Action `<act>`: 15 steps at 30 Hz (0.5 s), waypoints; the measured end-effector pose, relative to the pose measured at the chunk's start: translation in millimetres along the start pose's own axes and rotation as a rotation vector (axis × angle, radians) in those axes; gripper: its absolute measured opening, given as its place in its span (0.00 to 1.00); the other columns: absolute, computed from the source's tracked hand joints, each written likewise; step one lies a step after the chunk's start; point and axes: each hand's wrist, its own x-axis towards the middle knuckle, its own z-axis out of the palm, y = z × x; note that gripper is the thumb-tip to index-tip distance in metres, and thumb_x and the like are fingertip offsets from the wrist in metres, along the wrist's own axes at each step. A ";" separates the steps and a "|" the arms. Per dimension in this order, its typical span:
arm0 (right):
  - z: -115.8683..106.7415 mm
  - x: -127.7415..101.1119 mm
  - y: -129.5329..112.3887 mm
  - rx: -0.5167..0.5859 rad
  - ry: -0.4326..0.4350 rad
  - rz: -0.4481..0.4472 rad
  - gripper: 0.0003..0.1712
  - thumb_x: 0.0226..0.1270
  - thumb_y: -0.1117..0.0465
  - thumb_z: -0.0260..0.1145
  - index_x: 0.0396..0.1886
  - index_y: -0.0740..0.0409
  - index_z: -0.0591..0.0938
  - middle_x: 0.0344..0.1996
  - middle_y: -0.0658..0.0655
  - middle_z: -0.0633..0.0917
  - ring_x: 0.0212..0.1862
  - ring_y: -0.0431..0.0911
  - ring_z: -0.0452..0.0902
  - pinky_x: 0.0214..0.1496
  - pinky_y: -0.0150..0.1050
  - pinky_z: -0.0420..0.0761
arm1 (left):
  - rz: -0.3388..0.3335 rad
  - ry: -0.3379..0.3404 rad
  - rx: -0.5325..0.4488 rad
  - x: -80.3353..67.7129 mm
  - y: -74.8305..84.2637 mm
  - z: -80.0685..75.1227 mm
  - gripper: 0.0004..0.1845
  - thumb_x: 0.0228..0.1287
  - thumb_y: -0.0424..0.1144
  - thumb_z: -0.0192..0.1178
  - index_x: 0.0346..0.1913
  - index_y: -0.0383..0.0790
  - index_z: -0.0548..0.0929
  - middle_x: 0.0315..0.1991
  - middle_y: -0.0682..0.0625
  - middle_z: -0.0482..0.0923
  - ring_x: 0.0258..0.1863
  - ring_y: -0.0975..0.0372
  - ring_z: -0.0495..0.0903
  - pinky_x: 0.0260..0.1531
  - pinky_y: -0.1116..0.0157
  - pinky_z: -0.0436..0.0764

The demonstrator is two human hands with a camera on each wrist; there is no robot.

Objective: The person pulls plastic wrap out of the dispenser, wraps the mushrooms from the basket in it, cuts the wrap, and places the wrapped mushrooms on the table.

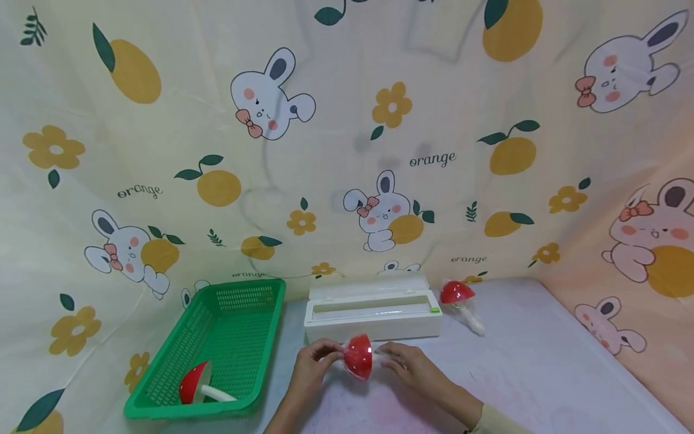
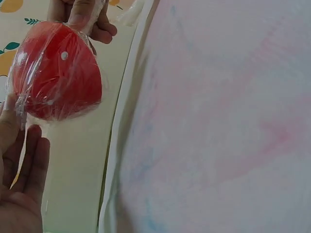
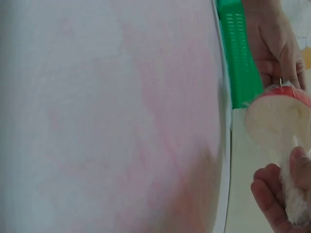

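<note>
A toy mushroom point(image 1: 358, 357) with a red, white-spotted cap is wrapped in clear plastic film and held above the table between both hands. My left hand point(image 1: 314, 366) pinches the gathered film at the top of the cap. On the other side, my right hand point(image 1: 416, 369) holds the wrapped stem between thumb and fingers. The left wrist view shows the shiny film around the red cap point(image 2: 58, 73). Seen from the right wrist, the pale underside point(image 3: 274, 119) and the film-covered stem face the camera.
Behind the hands stands a white film dispenser box point(image 1: 374, 328) with its lid raised. Another wrapped mushroom point(image 1: 458, 293) lies right of it. At left, a green basket point(image 1: 271, 337) holds an unwrapped-looking mushroom point(image 1: 192, 383). A patterned cloth point(image 1: 336, 163) hangs behind the table.
</note>
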 end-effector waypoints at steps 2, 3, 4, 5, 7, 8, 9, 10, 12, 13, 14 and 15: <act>0.0 0.7 0.0 0.018 -0.017 0.006 0.16 0.79 0.56 0.69 0.60 0.56 0.86 0.53 0.52 0.91 0.54 0.42 0.87 0.58 0.44 0.88 | 0.019 0.000 -0.008 0.7 -1.1 0.0 0.04 0.68 0.31 0.73 0.42 0.42 0.92 0.41 0.50 0.91 0.45 0.62 0.88 0.49 0.70 0.86; 0.0 0.8 -0.1 0.023 -0.024 0.010 0.15 0.79 0.56 0.69 0.59 0.56 0.86 0.52 0.51 0.91 0.53 0.41 0.87 0.57 0.43 0.88 | 0.031 -0.003 -0.014 0.5 -1.4 0.0 0.04 0.68 0.31 0.73 0.42 0.41 0.91 0.42 0.49 0.91 0.45 0.62 0.88 0.49 0.70 0.86; 0.0 0.6 -0.3 0.026 -0.029 0.017 0.15 0.79 0.55 0.69 0.59 0.55 0.86 0.51 0.51 0.91 0.52 0.40 0.87 0.56 0.41 0.88 | 0.046 -0.007 -0.020 0.4 -2.0 -0.1 0.03 0.68 0.30 0.72 0.42 0.40 0.91 0.42 0.48 0.91 0.45 0.62 0.88 0.49 0.69 0.86; 0.1 0.5 -0.3 0.024 -0.028 0.021 0.15 0.79 0.55 0.69 0.59 0.55 0.86 0.51 0.51 0.91 0.51 0.39 0.86 0.56 0.41 0.87 | 0.058 -0.013 -0.030 0.3 -2.3 -0.2 0.03 0.68 0.30 0.72 0.42 0.39 0.91 0.42 0.47 0.91 0.45 0.63 0.88 0.50 0.69 0.86; 0.6 0.0 -0.6 0.009 -0.016 0.020 0.17 0.78 0.55 0.71 0.59 0.55 0.85 0.53 0.52 0.90 0.53 0.41 0.85 0.57 0.41 0.87 | 0.076 -0.024 -0.045 -0.4 -2.3 -0.5 0.03 0.69 0.29 0.71 0.43 0.37 0.90 0.43 0.45 0.90 0.45 0.64 0.88 0.50 0.69 0.86; 0.6 -0.4 -1.0 -0.003 -0.009 0.023 0.19 0.77 0.54 0.72 0.61 0.55 0.84 0.55 0.52 0.89 0.54 0.42 0.84 0.57 0.42 0.86 | 0.077 -0.026 -0.050 -0.7 -2.1 -0.5 0.03 0.69 0.29 0.71 0.44 0.36 0.89 0.43 0.44 0.89 0.44 0.64 0.88 0.50 0.69 0.86; 0.7 -0.7 -1.3 -0.015 0.000 0.026 0.21 0.76 0.53 0.73 0.62 0.54 0.83 0.56 0.52 0.88 0.55 0.43 0.84 0.57 0.42 0.86 | 0.076 -0.027 -0.052 -1.0 -1.9 -0.5 0.04 0.70 0.29 0.70 0.44 0.36 0.89 0.43 0.44 0.89 0.44 0.65 0.87 0.50 0.69 0.86; 0.7 -1.2 -1.7 -0.028 0.011 0.029 0.23 0.75 0.53 0.74 0.64 0.54 0.81 0.56 0.52 0.87 0.56 0.44 0.83 0.58 0.42 0.86 | 0.075 -0.026 -0.054 -1.1 -1.5 -0.4 0.04 0.70 0.29 0.70 0.44 0.36 0.88 0.43 0.44 0.89 0.44 0.65 0.87 0.50 0.69 0.86; 0.5 -2.0 -2.7 -0.046 0.031 0.036 0.28 0.72 0.54 0.77 0.67 0.53 0.79 0.58 0.52 0.86 0.58 0.47 0.82 0.59 0.44 0.85 | 0.070 -0.016 -0.056 -1.8 0.0 0.1 0.04 0.70 0.30 0.70 0.45 0.36 0.88 0.43 0.44 0.88 0.43 0.65 0.86 0.49 0.70 0.86; 0.1 -2.2 -3.5 -0.050 0.036 0.041 0.30 0.71 0.54 0.78 0.68 0.53 0.78 0.59 0.52 0.85 0.58 0.47 0.82 0.59 0.45 0.85 | 0.067 -0.007 -0.056 -2.0 0.6 0.5 0.04 0.70 0.30 0.70 0.45 0.36 0.88 0.43 0.44 0.88 0.43 0.65 0.86 0.48 0.70 0.86; -0.3 -2.3 -4.1 -0.052 0.040 0.051 0.31 0.70 0.54 0.78 0.68 0.52 0.78 0.59 0.52 0.85 0.58 0.48 0.82 0.59 0.45 0.86 | 0.062 0.000 -0.056 -2.4 1.5 1.1 0.05 0.70 0.31 0.71 0.46 0.37 0.87 0.43 0.44 0.88 0.42 0.65 0.86 0.47 0.70 0.86; -0.5 -2.4 -4.5 -0.051 0.047 0.051 0.30 0.69 0.55 0.79 0.67 0.53 0.78 0.59 0.53 0.85 0.58 0.49 0.83 0.58 0.46 0.86 | 0.071 0.005 -0.067 -2.5 2.5 1.7 0.07 0.70 0.31 0.71 0.47 0.37 0.87 0.44 0.44 0.88 0.42 0.64 0.86 0.46 0.69 0.86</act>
